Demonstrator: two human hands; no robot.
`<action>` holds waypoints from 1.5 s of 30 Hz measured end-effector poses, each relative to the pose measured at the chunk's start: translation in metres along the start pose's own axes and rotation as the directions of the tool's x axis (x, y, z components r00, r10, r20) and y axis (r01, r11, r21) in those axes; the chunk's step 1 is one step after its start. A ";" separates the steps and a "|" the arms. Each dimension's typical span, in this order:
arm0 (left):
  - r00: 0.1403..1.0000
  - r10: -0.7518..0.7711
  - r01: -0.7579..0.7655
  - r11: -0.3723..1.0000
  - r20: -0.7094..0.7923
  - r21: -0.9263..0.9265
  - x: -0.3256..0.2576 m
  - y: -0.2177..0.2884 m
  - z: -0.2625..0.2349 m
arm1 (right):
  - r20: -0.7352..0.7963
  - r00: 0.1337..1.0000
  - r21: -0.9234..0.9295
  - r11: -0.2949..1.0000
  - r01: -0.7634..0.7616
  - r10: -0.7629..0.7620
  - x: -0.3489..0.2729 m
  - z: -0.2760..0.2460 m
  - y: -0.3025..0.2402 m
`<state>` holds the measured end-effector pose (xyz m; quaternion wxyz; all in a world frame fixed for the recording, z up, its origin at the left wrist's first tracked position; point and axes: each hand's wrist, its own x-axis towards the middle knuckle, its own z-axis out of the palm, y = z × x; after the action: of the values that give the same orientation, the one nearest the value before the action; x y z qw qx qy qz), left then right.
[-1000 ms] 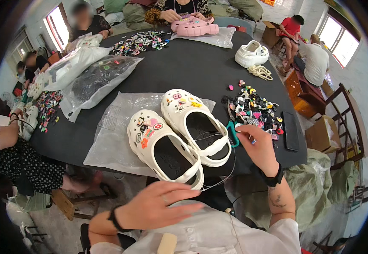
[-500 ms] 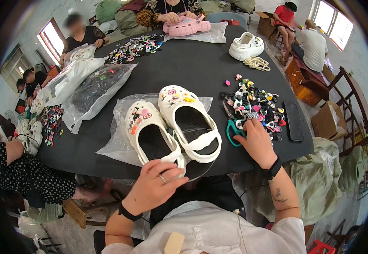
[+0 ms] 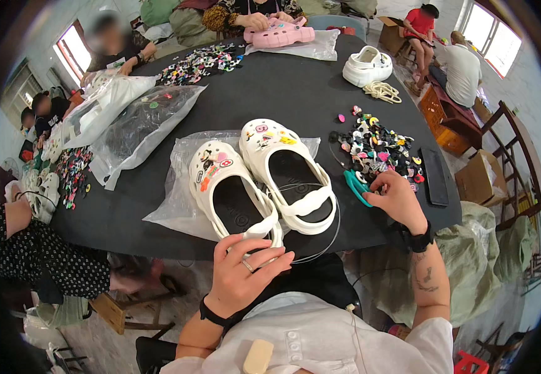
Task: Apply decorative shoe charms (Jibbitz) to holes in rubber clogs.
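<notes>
Two white clogs [image 3: 290,163] decorated with colourful charms lie side by side on a clear plastic bag [image 3: 174,198], toes pointing away from me. My left hand [image 3: 245,271] is closed over the heel end of the left clog [image 3: 203,179]. A thin, clear cord [image 3: 332,240] loops from the clogs past my left fingers; whether they also pinch it, I cannot tell. My right hand [image 3: 401,198] grips the teal handles of a pair of scissors [image 3: 357,187], whose blades lean toward the charm pile. That heap of loose charms [image 3: 379,148] lies just beyond my right hand.
A black phone [image 3: 433,176] lies right of the charms. Farther back are another white clog [image 3: 367,67] and a cream cord bundle [image 3: 382,91]. Filled plastic bags [image 3: 149,124] and more charms [image 3: 205,62] occupy the left. Across the table [image 3: 270,87], a person handles a pink clog [image 3: 279,34].
My right hand has taken hold of the scissors and shifted right, turning their handles. The left hand stays at the clog's heel. The whole view has shifted slightly.
</notes>
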<state>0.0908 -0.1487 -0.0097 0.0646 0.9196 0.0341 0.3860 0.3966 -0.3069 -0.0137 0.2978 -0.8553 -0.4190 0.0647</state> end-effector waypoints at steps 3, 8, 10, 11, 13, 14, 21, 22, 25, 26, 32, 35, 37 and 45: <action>1.000 -0.022 0.021 0.999 -0.011 -0.049 -0.001 0.000 0.001 | 0.055 0.998 0.147 0.988 -0.042 0.034 0.000 -0.004 -0.004; 1.000 -0.018 0.020 0.998 0.024 -0.067 -0.002 0.001 0.005 | 0.094 0.991 0.553 0.823 -0.131 0.095 0.005 0.006 0.010; 0.999 -0.025 0.027 0.998 0.029 -0.058 -0.002 0.002 0.005 | 0.122 0.991 0.422 0.901 -0.106 0.060 0.005 0.001 -0.006; 0.999 -0.027 0.029 0.998 0.034 -0.051 -0.002 0.002 0.005 | 0.151 0.988 0.281 0.957 -0.072 0.030 0.005 0.000 -0.012; 0.999 -0.029 0.030 0.998 0.035 -0.052 -0.002 0.002 0.006 | 0.151 0.989 0.190 0.981 -0.033 0.004 0.004 0.006 -0.012; 0.999 -0.028 0.030 0.998 0.035 -0.053 -0.002 0.002 0.006 | 0.101 0.992 0.088 0.994 0.062 -0.070 0.003 0.009 -0.015; 0.999 -0.036 0.036 0.997 0.010 -0.064 -0.002 0.001 0.005 | 0.100 0.995 0.227 0.974 -0.007 -0.016 0.008 0.005 -0.015; 1.000 -0.030 0.030 0.997 -0.001 -0.064 -0.002 0.000 0.004 | 0.106 0.994 0.365 0.929 -0.053 0.015 0.008 0.001 -0.011; 0.999 -0.016 0.014 0.997 -0.029 -0.073 0.000 -0.001 0.003 | 0.073 0.996 0.659 0.748 -0.080 0.042 0.005 -0.003 0.000; 0.999 -0.005 0.001 0.997 -0.049 -0.082 0.001 -0.001 0.003 | 0.137 0.986 0.721 0.674 -0.162 0.091 0.002 -0.010 0.000; 0.992 -0.105 0.095 0.987 -0.073 -0.128 0.001 0.001 0.001 | 0.215 0.974 0.905 0.359 -0.227 0.075 -0.010 -0.028 -0.006; 0.979 -0.169 0.151 0.978 -0.114 -0.144 -0.001 0.000 -0.003 | 0.176 0.980 0.914 0.354 -0.197 0.092 -0.026 -0.024 -0.014; 0.974 -0.189 0.169 0.973 -0.127 -0.156 -0.004 0.000 -0.007 | 0.144 0.985 0.917 0.362 -0.167 0.090 -0.039 -0.026 -0.020; 0.966 -0.233 0.211 0.961 -0.113 -0.177 -0.014 0.005 -0.020 | 0.599 0.748 0.778 0.430 -0.459 -0.285 -0.081 -0.027 -0.034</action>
<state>0.0666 -0.1533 -0.0053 0.1803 0.8739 0.1098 0.4379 0.3310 -0.3643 0.0159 0.5328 -0.5010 -0.3443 0.5887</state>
